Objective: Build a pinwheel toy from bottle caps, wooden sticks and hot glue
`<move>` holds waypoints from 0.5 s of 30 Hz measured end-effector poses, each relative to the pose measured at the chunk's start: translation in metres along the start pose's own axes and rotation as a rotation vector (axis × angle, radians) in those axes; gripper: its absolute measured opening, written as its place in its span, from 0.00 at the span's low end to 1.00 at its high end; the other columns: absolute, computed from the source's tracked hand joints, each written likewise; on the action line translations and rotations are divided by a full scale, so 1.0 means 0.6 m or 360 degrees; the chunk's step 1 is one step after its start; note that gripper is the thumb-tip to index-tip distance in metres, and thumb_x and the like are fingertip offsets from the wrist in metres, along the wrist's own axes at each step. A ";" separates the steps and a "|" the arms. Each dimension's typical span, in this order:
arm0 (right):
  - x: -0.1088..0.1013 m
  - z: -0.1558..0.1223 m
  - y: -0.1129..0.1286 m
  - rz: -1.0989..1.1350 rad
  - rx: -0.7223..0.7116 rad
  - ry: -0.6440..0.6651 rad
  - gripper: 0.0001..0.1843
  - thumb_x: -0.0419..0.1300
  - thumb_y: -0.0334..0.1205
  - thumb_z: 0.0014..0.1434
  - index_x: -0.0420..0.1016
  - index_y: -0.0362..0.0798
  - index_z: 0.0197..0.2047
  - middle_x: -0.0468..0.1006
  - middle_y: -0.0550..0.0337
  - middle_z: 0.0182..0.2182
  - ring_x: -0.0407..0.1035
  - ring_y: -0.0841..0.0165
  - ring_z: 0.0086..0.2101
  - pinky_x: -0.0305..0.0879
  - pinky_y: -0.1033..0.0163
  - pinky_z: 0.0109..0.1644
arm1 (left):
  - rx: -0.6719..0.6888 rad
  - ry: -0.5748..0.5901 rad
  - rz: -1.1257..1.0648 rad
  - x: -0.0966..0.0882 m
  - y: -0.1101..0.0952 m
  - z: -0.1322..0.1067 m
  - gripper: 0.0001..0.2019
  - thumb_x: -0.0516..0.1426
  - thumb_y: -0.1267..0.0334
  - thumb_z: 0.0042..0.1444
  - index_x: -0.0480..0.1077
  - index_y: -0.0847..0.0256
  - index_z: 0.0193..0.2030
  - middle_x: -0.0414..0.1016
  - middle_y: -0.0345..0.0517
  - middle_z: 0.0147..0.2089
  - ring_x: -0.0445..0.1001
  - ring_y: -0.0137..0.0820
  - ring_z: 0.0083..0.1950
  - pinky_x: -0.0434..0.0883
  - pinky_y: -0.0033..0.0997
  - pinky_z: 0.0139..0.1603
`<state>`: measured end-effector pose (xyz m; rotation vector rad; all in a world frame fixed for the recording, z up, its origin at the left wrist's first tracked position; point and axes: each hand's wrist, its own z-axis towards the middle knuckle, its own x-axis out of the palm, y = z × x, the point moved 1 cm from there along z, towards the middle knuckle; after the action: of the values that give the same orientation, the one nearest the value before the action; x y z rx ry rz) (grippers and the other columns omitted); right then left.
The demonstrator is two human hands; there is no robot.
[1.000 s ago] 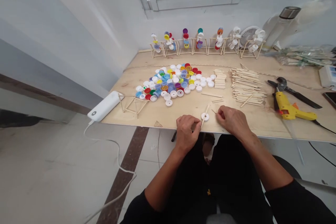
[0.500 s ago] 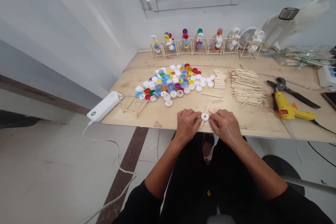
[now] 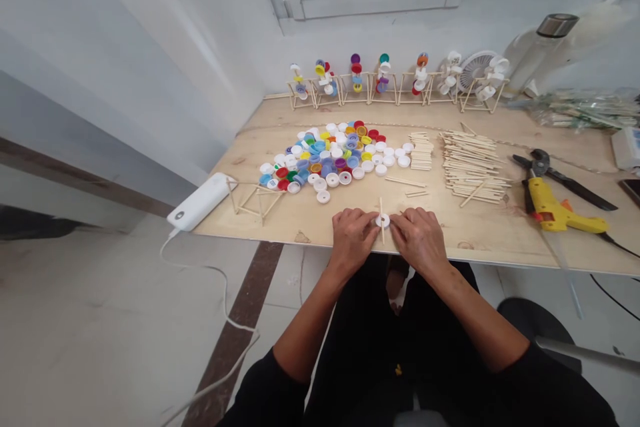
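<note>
Near the front edge of the plywood table (image 3: 500, 240), my left hand (image 3: 353, 237) and my right hand (image 3: 420, 237) meet around a white bottle cap (image 3: 383, 220). A thin wooden stick (image 3: 381, 208) passes upright through the cap. Both hands pinch the cap and stick from either side, fingers closed. Further back lies a heap of coloured bottle caps (image 3: 335, 153).
Piles of wooden sticks (image 3: 470, 160), a yellow glue gun (image 3: 555, 207) and black cutters (image 3: 555, 170) lie to the right. A white power bank (image 3: 200, 200) and a stick frame (image 3: 255, 197) are at the left. Finished cap-and-stick models (image 3: 385, 80) line the back wall.
My right hand has moved left to join the left hand at the white cap. The stick, lying slanted before, now stands upright through the cap.
</note>
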<state>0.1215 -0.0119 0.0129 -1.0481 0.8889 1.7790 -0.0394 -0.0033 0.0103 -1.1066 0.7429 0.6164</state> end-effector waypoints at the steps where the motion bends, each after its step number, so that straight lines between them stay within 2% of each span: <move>1: 0.000 0.000 0.000 0.0007 0.0000 -0.0009 0.13 0.50 0.38 0.63 0.76 0.48 0.38 0.69 0.56 0.27 0.59 0.65 0.33 0.47 0.60 0.38 | -0.0001 -0.0007 -0.0005 0.001 0.000 0.000 0.11 0.57 0.63 0.56 0.73 0.55 0.46 0.75 0.45 0.36 0.70 0.37 0.43 0.60 0.42 0.49; 6: -0.004 -0.001 0.002 -0.0005 -0.0011 -0.0027 0.13 0.50 0.37 0.63 0.76 0.48 0.34 0.69 0.56 0.27 0.58 0.65 0.32 0.47 0.59 0.37 | 0.0002 0.0004 -0.0022 0.001 0.001 0.002 0.11 0.57 0.63 0.55 0.73 0.54 0.45 0.75 0.44 0.35 0.70 0.37 0.43 0.60 0.42 0.50; 15: -0.006 -0.001 0.004 -0.0032 -0.0045 -0.0025 0.13 0.50 0.37 0.63 0.76 0.48 0.39 0.70 0.56 0.28 0.59 0.64 0.33 0.47 0.59 0.38 | 0.0016 0.0031 0.0004 -0.001 0.001 0.002 0.10 0.56 0.63 0.56 0.73 0.55 0.45 0.75 0.44 0.36 0.69 0.37 0.43 0.60 0.41 0.49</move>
<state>0.1203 -0.0145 0.0165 -1.0564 0.8430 1.7853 -0.0397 -0.0019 0.0110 -1.1039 0.7635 0.6044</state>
